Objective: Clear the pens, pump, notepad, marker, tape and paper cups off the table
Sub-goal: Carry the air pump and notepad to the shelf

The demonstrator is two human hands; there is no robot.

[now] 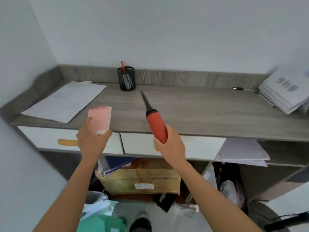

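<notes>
My left hand (92, 139) holds a pink spiral notepad (100, 119) by its lower end, lifted in front of the table's front edge. My right hand (170, 144) grips the red body of a pump (156, 124), whose black nozzle points up and away over the grey wooden table (200, 108). A black mesh pen cup (126, 79) with several pens stands at the back of the table. A small dark object (237, 88), perhaps a pen or marker, lies near the back right.
A large white sheet (66, 101) lies on the table's left. A stack of papers (286, 92) sits at the right edge. Two white drawers (192, 146) are below the tabletop. A cardboard box (142, 178), folders and bags sit underneath.
</notes>
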